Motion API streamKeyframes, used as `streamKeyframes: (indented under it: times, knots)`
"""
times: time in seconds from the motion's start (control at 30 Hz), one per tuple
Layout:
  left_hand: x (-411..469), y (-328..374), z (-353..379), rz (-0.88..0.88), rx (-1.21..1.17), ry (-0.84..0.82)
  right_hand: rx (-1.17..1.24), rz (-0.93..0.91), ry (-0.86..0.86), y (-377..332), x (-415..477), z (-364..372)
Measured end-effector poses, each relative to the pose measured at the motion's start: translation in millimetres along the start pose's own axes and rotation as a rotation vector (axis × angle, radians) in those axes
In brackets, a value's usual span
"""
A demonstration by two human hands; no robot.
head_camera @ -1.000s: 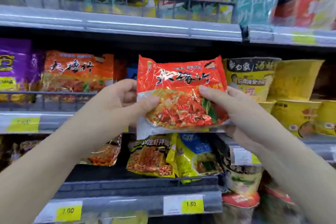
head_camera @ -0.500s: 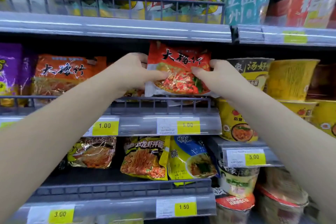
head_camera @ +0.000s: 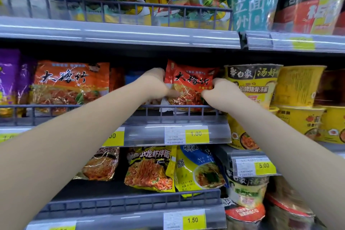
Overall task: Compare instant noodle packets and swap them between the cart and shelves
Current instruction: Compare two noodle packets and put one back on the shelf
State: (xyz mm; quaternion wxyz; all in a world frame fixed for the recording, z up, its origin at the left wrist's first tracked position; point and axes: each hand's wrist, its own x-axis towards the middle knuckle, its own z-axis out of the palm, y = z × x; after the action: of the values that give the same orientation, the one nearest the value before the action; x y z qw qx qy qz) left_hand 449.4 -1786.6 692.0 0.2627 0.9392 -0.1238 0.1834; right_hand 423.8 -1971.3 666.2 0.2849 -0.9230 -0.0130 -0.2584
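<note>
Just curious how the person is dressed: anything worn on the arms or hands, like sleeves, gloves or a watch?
The left forearm and right forearm are bare to the frame's edge, no sleeve in view. The left hand and right hand have no gloves, watch, bracelet or ring visible.

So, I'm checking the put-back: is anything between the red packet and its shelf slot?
Nothing visible: the left hand and right hand hold the red packet behind the wire rail, beside the yellow bowl.
</note>
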Motion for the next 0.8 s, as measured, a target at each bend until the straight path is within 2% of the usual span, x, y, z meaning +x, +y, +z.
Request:
streamKeyframes:
  times: [0.17, 0.33, 0.63, 0.8]
  knots:
    - [10.2, -3.2, 9.2, -0.009, 0.044, -0.002, 0.028, 0.044, -0.042, -2.4, -0.3, -1.2]
    - [8.4, -8.5, 2.7, 0.027, 0.045, -0.106, 0.009, 0.024, -0.044, 5.8, -6.4, -4.3]
    - [10.3, -15.2, -0.4, -0.002, 0.137, -0.140, -0.136, -0.037, -0.174, -2.9, -12.2, -9.8]
    - [10.8, -19.7, -0.1, -0.006, 0.144, -0.139, -0.094, -0.026, -0.118, 2.5, -10.6, -7.8]
